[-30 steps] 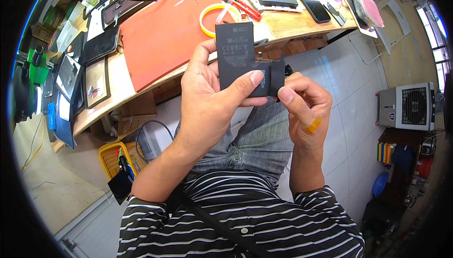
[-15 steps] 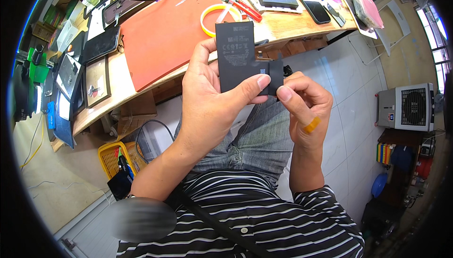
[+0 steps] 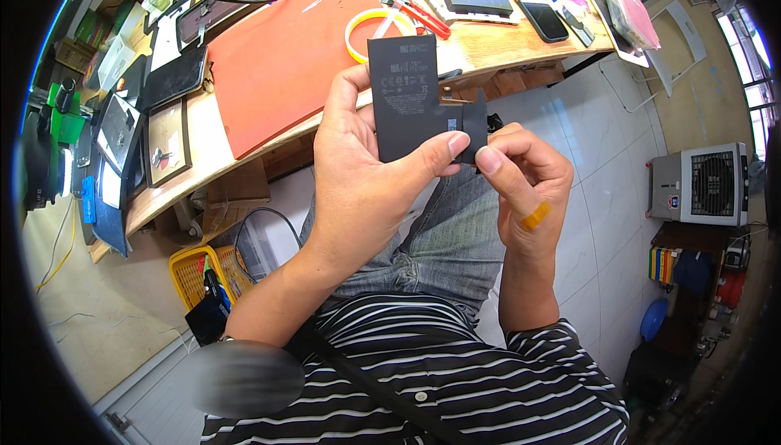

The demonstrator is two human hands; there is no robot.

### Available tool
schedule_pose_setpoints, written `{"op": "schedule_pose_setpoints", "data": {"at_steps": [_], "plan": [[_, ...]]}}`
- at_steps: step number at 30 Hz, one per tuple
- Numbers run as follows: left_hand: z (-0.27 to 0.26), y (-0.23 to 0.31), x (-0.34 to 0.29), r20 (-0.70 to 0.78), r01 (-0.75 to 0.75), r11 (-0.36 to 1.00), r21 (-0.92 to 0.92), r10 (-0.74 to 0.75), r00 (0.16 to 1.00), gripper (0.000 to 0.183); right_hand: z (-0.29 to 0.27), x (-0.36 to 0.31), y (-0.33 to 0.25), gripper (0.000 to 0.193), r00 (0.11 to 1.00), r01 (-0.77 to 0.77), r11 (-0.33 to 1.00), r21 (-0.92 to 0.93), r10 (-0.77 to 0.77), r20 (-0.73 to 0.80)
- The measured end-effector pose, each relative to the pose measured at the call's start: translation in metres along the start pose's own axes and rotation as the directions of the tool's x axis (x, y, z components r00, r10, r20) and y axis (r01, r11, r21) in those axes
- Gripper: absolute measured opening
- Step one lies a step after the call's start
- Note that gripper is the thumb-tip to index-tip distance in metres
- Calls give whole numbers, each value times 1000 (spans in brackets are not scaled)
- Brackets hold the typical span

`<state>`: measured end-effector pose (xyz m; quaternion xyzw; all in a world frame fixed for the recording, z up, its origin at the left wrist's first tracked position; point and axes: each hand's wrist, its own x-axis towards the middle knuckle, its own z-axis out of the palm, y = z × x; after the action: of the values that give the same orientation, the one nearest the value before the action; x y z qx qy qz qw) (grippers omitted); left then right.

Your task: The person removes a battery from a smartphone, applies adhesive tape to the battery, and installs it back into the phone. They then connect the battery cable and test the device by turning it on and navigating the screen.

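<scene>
A flat black L-shaped phone battery (image 3: pixel 399 107) with pale print is held up in front of the workbench's near edge. My left hand (image 3: pixel 358 172) grips it, fingers behind and thumb pressed on its lower right part. At the battery's right end, my right hand (image 3: pixel 529 172) pinches its edge or a dark strip there between thumb and bent forefinger; the exact part is hidden by the fingertips. A small piece of amber tape (image 3: pixel 535 216) is stuck near the base of the right thumb. Behind the battery, an orange-red mat (image 3: pixel 277 71) covers part of the bench.
A yellow tape ring (image 3: pixel 354 34) and red-handled pliers (image 3: pixel 427 20) lie just beyond the battery. Phones (image 3: pixel 537 10) are at the back right. Phone parts and a black phone (image 3: pixel 175 79) crowd the left. A yellow basket (image 3: pixel 189 259) stands below the bench; an air cooler (image 3: pixel 704 185) is far right.
The battery and my left hand have shifted very slightly left. Both hands keep the same grip.
</scene>
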<state>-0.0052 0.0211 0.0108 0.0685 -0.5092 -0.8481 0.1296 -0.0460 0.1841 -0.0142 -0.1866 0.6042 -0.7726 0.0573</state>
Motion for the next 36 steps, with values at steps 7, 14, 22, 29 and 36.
{"op": "schedule_pose_setpoints", "data": {"at_steps": [7, 14, 22, 29, 36], "plan": [[0, -1, 1, 17, -27, 999, 16, 27, 999, 60, 0, -1, 0, 7, 1000, -8, 1000, -6, 8, -2], [0, -1, 0, 14, -23, 999, 32, 22, 1000, 61, 0, -1, 1, 7, 1000, -7, 1000, -13, 7, -5], [1, -2, 0, 6, -19, 999, 37, 18, 1000, 61, 0, -2, 1, 6, 1000, 0, 1000, -8, 0, -5], [1, -3, 0, -2, -22, 999, 48, 23, 1000, 60, 0, -3, 1, 6, 1000, -2, 1000, 6, 2, 1], [-3, -11, 1, 11, -107, 991, 76, 107, 994, 58, 1, -5, -1, 7, 1000, -23, 1000, 5, 23, 7]]}}
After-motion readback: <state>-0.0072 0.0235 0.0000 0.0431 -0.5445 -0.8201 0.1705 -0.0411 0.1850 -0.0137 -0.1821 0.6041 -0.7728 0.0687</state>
